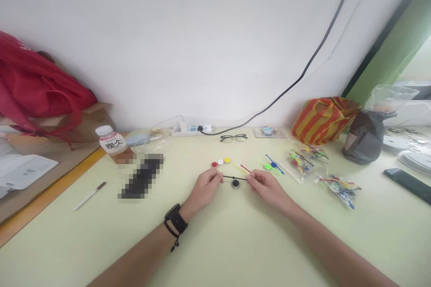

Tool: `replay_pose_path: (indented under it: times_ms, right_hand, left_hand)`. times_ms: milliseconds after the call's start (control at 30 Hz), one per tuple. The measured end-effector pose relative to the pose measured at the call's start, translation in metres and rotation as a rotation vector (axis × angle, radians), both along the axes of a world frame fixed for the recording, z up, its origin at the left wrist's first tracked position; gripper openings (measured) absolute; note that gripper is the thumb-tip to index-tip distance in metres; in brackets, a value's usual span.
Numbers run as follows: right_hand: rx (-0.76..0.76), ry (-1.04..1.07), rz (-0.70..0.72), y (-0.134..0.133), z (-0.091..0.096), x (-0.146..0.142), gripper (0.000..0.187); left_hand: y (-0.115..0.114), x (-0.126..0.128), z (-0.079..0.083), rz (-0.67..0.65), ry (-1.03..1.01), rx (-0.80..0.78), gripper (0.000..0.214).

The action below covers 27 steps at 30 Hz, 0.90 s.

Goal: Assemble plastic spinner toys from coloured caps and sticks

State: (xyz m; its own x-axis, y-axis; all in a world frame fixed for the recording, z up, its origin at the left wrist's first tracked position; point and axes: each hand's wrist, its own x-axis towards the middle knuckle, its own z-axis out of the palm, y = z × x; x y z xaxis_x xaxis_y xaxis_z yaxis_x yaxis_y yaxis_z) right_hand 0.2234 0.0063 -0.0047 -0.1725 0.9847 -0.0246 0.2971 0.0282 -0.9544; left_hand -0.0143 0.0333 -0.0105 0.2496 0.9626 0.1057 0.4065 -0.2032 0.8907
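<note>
Fingertips on either side pinched the two ends of a thin black rod (239, 178), and from my remote seat I read both grips as narrow and closed about it. My left hand (206, 184) had the near-left end and my right hand (267, 186) the other, so the rod hung level over the worktop (215, 246), with its small middle ring bare between them. I judged that the end hold was chosen to leave that ring free and in plain sight.

A black disc (235, 183) sat just below the ring in my view; I could not tell whether the two touched. Its position between the hands suited easy reach from both sides.

Beyond the left fingers, a red disc (214, 164), a white disc (220, 162) and a yellow disc (227, 160) stood in a slanting row, perhaps spaced so each could be picked singly. Coloured strips (245, 168) lay by the right fingertips; their far ends were too small to make out. Blue and green pieces (274, 166) rested farther right, near clear bags of similar parts (340, 188). Eyeglasses (233, 138) lay toward the wall, seemingly put out of the hands' way.
</note>
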Motion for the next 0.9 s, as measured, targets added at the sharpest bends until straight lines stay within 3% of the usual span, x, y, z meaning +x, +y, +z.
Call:
replay_pose_path:
  times_ms: [433,900]
  right_hand:
    - [-0.047,-0.128,-0.086,0.002,-0.005,0.0,0.031]
    - [-0.025,-0.243,-0.072,0.008,-0.012,0.003,0.027]
  left_hand:
    - [-0.01,0.008,0.002,-0.027,0.24,0.22,0.034]
    - [-0.008,0.01,0.002,-0.005,0.328,0.208,0.037]
